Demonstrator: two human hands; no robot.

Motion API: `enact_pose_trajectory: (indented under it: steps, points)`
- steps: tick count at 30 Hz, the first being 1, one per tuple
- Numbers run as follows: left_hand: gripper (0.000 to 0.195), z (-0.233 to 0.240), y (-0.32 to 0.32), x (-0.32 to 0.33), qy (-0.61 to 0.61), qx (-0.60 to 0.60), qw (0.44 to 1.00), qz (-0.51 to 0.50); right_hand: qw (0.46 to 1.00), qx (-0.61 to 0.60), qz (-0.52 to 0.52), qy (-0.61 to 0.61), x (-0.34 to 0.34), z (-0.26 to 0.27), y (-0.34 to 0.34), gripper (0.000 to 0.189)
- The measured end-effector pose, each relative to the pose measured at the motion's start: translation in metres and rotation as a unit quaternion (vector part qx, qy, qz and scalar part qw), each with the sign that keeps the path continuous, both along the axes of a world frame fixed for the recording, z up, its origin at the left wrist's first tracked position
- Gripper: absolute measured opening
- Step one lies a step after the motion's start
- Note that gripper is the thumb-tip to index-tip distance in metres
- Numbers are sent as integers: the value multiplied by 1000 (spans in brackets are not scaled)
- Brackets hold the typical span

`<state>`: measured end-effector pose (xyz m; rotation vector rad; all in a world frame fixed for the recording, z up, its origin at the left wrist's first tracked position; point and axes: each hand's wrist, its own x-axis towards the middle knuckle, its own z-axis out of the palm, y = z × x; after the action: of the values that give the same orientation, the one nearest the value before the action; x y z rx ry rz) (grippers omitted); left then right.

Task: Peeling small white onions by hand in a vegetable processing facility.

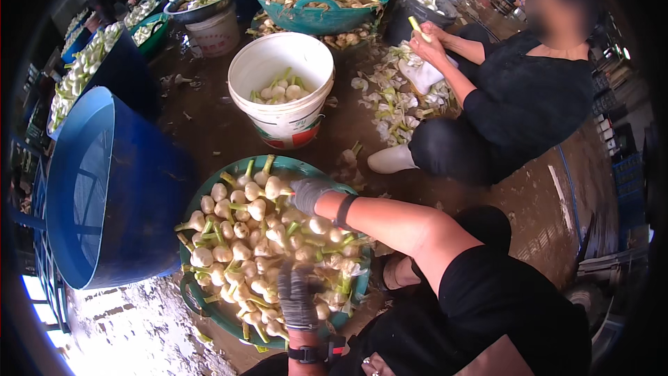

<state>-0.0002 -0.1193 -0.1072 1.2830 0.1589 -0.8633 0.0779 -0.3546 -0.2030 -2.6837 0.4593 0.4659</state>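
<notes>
A wide green plastic basin (189, 196) full of garlic bulbs (241, 250) with short cut stems stands on the wet floor before me. My right hand (312, 196), in a grey glove, reaches over its far rim, with its fingertips beside the stem of a garlic bulb (275, 188). A small orange-red spot shows at those fingertips, but I cannot make out what it is. Blurred by motion, my gloved left hand (297, 292) lies over the bulbs at the near side. Its fingers are angled down, and whatever is under them is hidden.
Beyond the basin stands a white plastic bucket (282, 109) with several bulbs inside. A large blue tub (141, 193) is tipped on its side at left. A co-worker (527, 99) sits at right, holding a stem, near garlic peelings (391, 109). Another heaped green basin (313, 21) stands behind.
</notes>
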Motion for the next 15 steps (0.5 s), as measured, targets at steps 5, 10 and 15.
enact_pose_trajectory:
  steps: [5, 10, 15]
  points:
    - [42, -8, 12, 22, 25, -152, 987, -48, 965, 128, 164, -158, -68, 91, 30, 30]
    - [43, -4, -23, 2, -273, -67, 956, -79, 945, 138, 161, -248, -97, 127, 18, 36]
    - [41, 28, -24, -5, 48, -204, 975, 72, 949, 117, 25, -291, -115, 177, 36, 24]
